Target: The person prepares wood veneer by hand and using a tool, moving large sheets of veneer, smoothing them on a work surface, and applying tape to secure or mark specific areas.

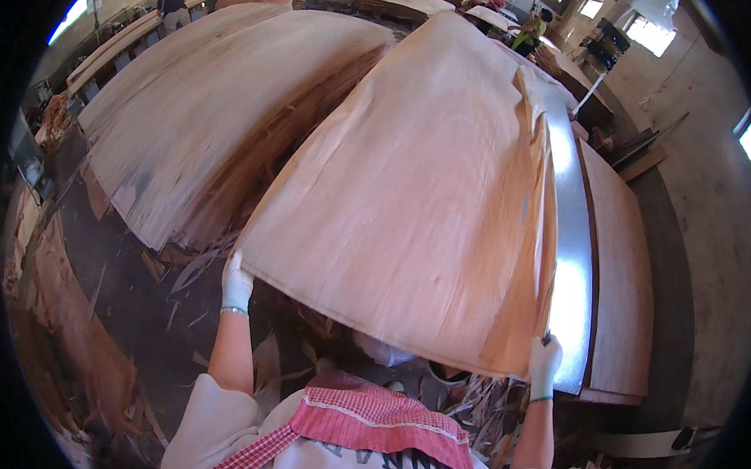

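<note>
A large, thin sheet of wood veneer [402, 186] stretches away from me, held up by its two near corners. My left hand [237, 283], in a white glove, is closed on the near left corner. At the near right corner my right hand [545, 356], also gloved in white, grips the sheet's edge; a small dark thing shows at its fingertips, too small to name. Along the right side the veneer is folded and wavy. Under that side lies a shiny metal-topped surface [573, 299].
A tall stack of veneer sheets [206, 104] with ragged edges stands to the left. Another wooden panel [618, 276] lies to the right. Veneer scraps [489, 404] litter the floor near my feet. Far off, one person [172, 8] stands at the left and another [531, 33] at the right.
</note>
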Demonstrator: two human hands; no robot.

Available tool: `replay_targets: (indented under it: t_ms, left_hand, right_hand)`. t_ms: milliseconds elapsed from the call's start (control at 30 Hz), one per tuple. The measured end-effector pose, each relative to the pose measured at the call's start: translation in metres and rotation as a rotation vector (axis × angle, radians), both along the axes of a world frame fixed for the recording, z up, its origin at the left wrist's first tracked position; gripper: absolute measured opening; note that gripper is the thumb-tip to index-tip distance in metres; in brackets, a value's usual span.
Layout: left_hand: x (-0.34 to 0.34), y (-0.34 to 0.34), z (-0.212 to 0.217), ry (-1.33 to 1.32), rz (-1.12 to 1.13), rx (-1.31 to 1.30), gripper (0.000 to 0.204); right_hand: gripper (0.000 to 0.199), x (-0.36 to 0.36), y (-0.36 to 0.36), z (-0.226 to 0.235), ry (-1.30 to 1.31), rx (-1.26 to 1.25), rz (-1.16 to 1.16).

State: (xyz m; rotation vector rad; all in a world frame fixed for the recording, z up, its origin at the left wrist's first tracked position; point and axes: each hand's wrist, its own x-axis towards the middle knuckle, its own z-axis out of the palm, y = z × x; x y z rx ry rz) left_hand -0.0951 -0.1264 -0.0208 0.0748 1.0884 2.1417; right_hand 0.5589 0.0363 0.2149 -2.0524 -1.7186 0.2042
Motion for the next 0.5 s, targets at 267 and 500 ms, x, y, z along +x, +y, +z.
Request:
replay_targets:
  t_ms: [267,500]
  left_hand:
    - [0.049,0.097,0.012,-0.107,-0.049,-0.307,0.032]
    - [0.090,0.071,0.019,-0.036,-0.038,-0.425,0.025]
  right_hand:
    - [0.024,0.059,0.089,-0.094,-0.164,0.067,-0.087]
    - [0.028,0.099,0.097,-0.147,-0.132,0.028,-0.105]
